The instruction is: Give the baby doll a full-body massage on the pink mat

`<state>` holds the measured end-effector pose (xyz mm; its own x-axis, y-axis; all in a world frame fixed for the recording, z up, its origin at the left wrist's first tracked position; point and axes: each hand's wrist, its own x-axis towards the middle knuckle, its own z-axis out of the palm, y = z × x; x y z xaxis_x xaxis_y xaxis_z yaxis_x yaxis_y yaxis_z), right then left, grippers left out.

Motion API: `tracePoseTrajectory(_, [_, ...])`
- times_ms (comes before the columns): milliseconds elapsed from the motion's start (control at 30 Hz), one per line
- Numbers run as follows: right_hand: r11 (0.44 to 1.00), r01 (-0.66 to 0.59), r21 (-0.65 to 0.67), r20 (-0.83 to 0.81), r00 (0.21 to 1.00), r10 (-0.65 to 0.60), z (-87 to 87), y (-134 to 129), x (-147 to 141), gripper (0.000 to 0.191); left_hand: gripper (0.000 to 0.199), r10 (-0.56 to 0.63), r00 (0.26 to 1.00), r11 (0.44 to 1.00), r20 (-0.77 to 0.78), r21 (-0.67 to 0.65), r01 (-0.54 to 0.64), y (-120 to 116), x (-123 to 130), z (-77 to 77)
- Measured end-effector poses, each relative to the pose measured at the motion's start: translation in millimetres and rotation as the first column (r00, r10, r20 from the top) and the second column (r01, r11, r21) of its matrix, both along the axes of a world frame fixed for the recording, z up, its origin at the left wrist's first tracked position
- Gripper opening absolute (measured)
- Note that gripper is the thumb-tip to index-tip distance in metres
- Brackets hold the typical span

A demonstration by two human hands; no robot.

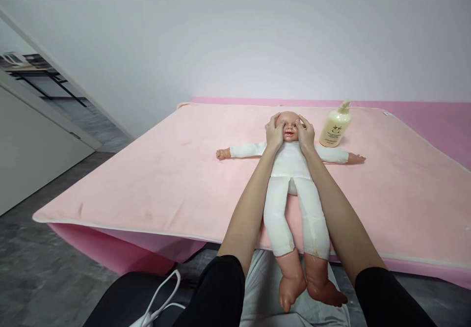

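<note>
A baby doll (290,162) with a white cloth body lies on its back on a pink mat, arms stretched out sideways. Its lower legs hang past the mat's near edge, over my lap. My left hand (274,131) rests against the left side of the doll's head, thumb on the cheek near the eye. On the other side, my right hand (305,132) lies along the head with its thumb beside the other eye. Both hands cup the head between them, fingers slightly bent. The doll's face shows between my thumbs.
A pale yellow pump bottle (335,125) stands tilted in view behind the doll's right-hand arm. The pink mat (158,170) covers a table against a white wall (235,42). Near my left side are a black seat (125,300) and a white cable (164,292).
</note>
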<state>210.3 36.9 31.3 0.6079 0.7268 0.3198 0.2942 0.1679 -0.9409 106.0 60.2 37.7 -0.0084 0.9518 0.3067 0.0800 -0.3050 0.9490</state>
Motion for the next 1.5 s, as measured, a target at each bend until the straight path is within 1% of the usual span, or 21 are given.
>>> tracePoseTrajectory(167, [1.000,-0.010,0.025,-0.043,0.999,0.012,-2.3,3.6,2.1,0.039,0.038,-0.011,0.999,1.000,0.030,0.005,0.011,8.6,0.9,-3.5])
tracePoseTrajectory(367, [0.999,-0.026,0.041,-0.086,0.996,0.029,-5.2,7.2,4.0,0.040,0.040,-0.009,0.998,0.998,0.060,0.066,0.005,15.8,3.3,-10.6])
tracePoseTrajectory(533, [1.000,-0.006,0.012,-0.058,0.998,0.007,-1.6,1.4,-0.5,0.040,0.033,-0.004,0.999,0.997,0.054,0.073,0.000,9.8,3.2,-8.7])
tracePoseTrajectory(667, [1.000,0.003,0.016,-0.002,1.000,-0.003,1.3,-5.1,-3.8,0.046,0.040,0.003,1.000,0.995,0.000,0.099,-0.003,2.2,-0.3,-4.6])
tracePoseTrajectory(767, [1.000,0.005,0.006,0.006,1.000,-0.005,0.5,-4.8,-2.1,0.050,0.046,0.014,0.999,0.993,-0.034,0.115,-0.010,0.8,-2.1,-4.2])
tracePoseTrajectory(967, [0.999,-0.033,0.004,-0.022,0.999,0.033,-4.9,6.0,5.0,0.050,0.035,0.023,1.000,0.998,-0.015,0.061,-0.022,8.5,-0.7,-6.5])
tracePoseTrajectory(1067, [0.999,-0.042,0.020,-0.064,0.997,0.043,-7.6,10.6,7.3,0.046,0.035,-0.008,1.000,0.999,-0.015,0.044,0.009,13.2,-2.1,-8.5])
tracePoseTrajectory(1167, [0.996,-0.068,0.056,-0.125,0.989,0.075,-11.7,14.4,10.5,0.041,0.038,-0.087,0.995,0.992,-0.050,0.084,0.091,17.3,-5.9,-12.6])
tracePoseTrajectory(1267, [0.994,-0.075,0.078,-0.152,0.985,0.087,-16.5,17.2,14.8,0.038,0.043,-0.182,0.980,0.976,-0.076,0.108,0.190,18.8,-9.4,-17.1])
tracePoseTrajectory(1367, [0.996,-0.077,0.037,-0.151,0.985,0.082,-18.5,16.9,17.3,0.035,0.056,-0.248,0.962,0.963,-0.116,0.078,0.258,14.6,-11.8,-19.9])
tracePoseTrajectory(1500, [0.998,-0.049,-0.045,-0.099,0.994,0.044,-13.1,7.9,10.3,0.039,0.081,-0.251,0.950,0.962,-0.184,0.061,0.266,2.3,-17.4,-23.4])
